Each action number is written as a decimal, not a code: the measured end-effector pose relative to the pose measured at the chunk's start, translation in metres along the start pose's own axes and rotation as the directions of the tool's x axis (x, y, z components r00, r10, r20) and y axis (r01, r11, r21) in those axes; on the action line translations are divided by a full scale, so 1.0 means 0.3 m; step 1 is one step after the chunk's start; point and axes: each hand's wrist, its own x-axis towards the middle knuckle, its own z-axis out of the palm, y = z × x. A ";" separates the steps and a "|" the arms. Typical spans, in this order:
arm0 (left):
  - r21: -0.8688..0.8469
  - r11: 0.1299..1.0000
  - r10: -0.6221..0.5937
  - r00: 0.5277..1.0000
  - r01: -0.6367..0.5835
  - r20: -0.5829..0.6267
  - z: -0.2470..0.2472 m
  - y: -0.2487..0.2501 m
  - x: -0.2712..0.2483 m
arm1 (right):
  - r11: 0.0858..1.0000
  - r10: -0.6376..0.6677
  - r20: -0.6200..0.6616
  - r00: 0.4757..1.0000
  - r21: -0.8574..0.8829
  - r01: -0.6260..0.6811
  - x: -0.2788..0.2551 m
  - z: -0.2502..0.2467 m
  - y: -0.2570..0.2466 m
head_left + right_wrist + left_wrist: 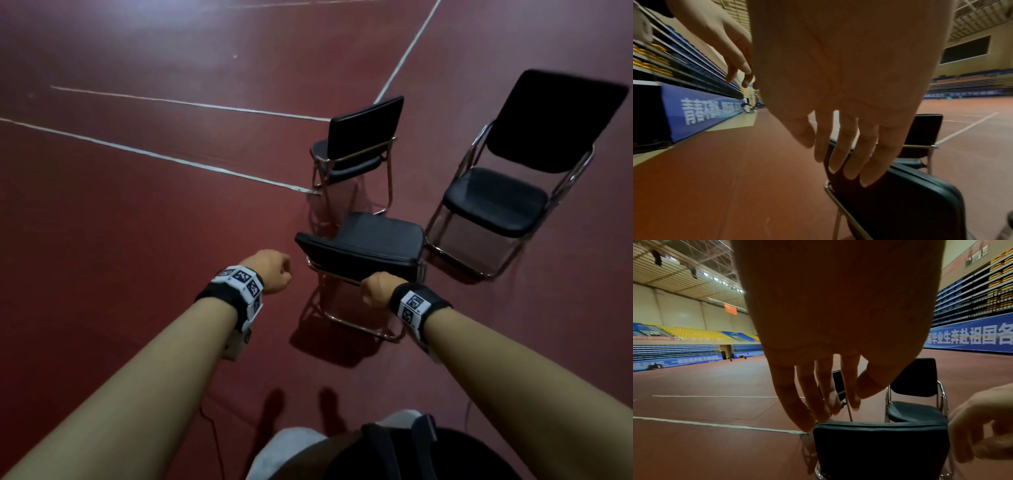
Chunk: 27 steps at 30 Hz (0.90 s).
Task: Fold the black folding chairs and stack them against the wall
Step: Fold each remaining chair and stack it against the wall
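Three black folding chairs with chrome frames stand unfolded on the red floor. The nearest chair (370, 240) has its backrest (879, 451) turned toward me. My left hand (274, 272) hangs just left of that backrest, with relaxed fingers (809, 402) pointing down and holding nothing. My right hand (375, 289) hovers at the backrest's near edge; its straight fingers (849, 162) reach down to the backrest's top (910, 194), and I cannot tell if they touch it. A second chair (363, 144) stands behind, a third chair (513, 178) to the right.
White court lines (154, 154) cross the floor (137, 240) on the left. Blue banners (972, 337) and tiers of seating (694, 332) ring the hall far off. My own legs and a dark pouch (411, 452) fill the bottom of the head view.
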 end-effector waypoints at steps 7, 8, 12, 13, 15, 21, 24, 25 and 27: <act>0.093 0.987 0.127 0.991 -0.131 0.049 -0.057 -0.010 0.404 | 0.975 0.223 0.090 0.971 -0.007 -0.224 0.233 -0.052 0.092; 0.097 0.987 0.124 0.990 -0.131 0.070 -0.050 -0.004 0.409 | 0.971 0.237 0.092 0.967 0.002 -0.238 0.231 -0.048 0.084; 0.158 0.941 0.281 0.951 -0.299 0.129 -0.059 0.025 0.672 | 0.942 0.326 0.077 0.942 0.061 -0.331 0.375 -0.103 0.088; 0.163 0.920 0.341 0.933 -0.357 0.119 -0.052 0.028 0.742 | 0.926 0.364 0.088 0.927 0.070 -0.370 0.410 -0.112 0.086; 0.178 0.879 0.423 0.896 -0.443 0.137 -0.037 0.042 0.832 | 0.883 0.453 0.116 0.884 0.076 -0.462 0.450 -0.123 0.085; 0.337 0.729 0.536 0.803 -0.596 0.259 0.088 0.037 1.018 | 0.732 0.665 0.089 0.741 0.116 -0.671 0.557 -0.104 0.093; 0.384 0.711 0.500 0.807 -0.589 0.313 0.232 0.004 1.037 | 0.728 0.671 0.146 0.727 0.053 -0.683 0.581 -0.081 0.076; 0.382 0.722 0.490 0.816 -0.576 0.306 0.263 0.005 1.047 | 0.734 0.668 0.150 0.729 0.031 -0.679 0.581 -0.071 0.074; 0.404 0.710 0.496 0.817 -0.576 0.294 0.285 0.009 1.056 | 0.749 0.658 0.115 0.744 0.001 -0.662 0.565 -0.051 0.092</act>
